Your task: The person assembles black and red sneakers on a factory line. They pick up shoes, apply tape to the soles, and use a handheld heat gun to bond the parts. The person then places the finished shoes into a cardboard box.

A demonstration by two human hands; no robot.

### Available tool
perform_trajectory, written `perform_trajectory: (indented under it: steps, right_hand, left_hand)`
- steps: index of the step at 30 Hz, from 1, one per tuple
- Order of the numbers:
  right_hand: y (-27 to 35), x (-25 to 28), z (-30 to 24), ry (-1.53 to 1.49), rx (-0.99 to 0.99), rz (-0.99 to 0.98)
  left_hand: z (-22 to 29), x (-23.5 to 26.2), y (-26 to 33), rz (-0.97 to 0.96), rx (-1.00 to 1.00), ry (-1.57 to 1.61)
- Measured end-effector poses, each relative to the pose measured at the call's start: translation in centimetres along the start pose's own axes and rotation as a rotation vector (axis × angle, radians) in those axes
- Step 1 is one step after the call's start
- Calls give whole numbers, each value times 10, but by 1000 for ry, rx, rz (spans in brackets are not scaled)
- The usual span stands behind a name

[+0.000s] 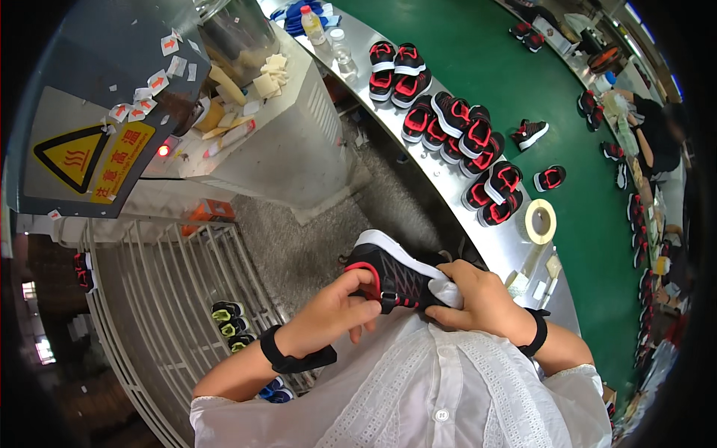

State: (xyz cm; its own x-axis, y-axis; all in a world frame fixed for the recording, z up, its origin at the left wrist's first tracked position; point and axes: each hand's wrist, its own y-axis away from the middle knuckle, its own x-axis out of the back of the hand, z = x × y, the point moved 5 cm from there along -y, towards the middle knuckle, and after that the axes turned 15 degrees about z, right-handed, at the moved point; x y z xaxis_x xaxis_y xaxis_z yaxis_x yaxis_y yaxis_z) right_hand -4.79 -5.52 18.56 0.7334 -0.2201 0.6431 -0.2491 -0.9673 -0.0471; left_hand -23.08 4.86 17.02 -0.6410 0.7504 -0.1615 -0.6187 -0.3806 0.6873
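A black sneaker point(399, 270) with red lining and a white sole is held on its side in front of my body, sole facing away. My left hand point(345, 302) is closed on its heel end, fingers at the red-lined opening and thumb by the strap. Around the toe end, my right hand point(482, 299) is closed. Something white point(446, 291) shows between the right fingers at the toe; whether it is part of the shoe or a cloth, I cannot tell.
Stacked sneakers point(463, 127) line the metal table edge point(441, 175), beside a tape roll point(541, 222) and a brush point(551, 280). More shoes ride the green belt point(590, 216). At left stand a machine with a heat warning sign point(89, 160) and a shoe rack point(168, 284). A person point(661, 134) works across.
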Motion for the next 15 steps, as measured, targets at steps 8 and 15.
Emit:
perform_trajectory:
  steps: [8, 15]
  right_hand:
    - [2, -13, 7, -65, -47, -97]
    - [13, -24, 10, -38, 54, -122]
  left_hand:
    - [0, -10, 13, 88, -69, 75]
    - [-28, -6, -2, -198, 392, 314]
